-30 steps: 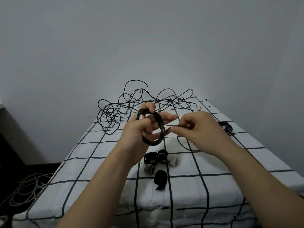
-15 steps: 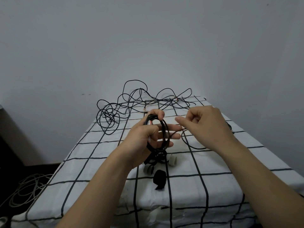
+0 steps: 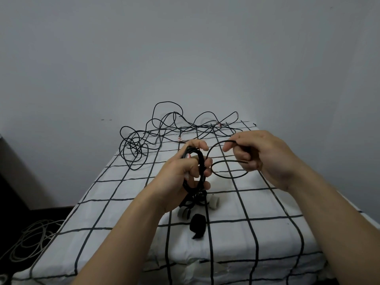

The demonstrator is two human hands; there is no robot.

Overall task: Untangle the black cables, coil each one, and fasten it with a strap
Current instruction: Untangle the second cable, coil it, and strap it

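My left hand grips a coil of black cable held upright above the table. The cable's free end runs out of the coil in two loose loops to my right hand, whose fingers pinch it. A tangle of black cables lies at the far end of the table, spilling over its left edge. Black straps lie below my left hand: a folded one and looped ones beside two grey-white rolls.
The table wears a white cloth with a black grid and stands against a grey wall. A pale cable lies heaped on the dark floor at the lower left.
My right hand has moved up and to the right, drawing the cable's free end into a wider loop. My left hand has turned the coil edge-on and lowered it slightly.
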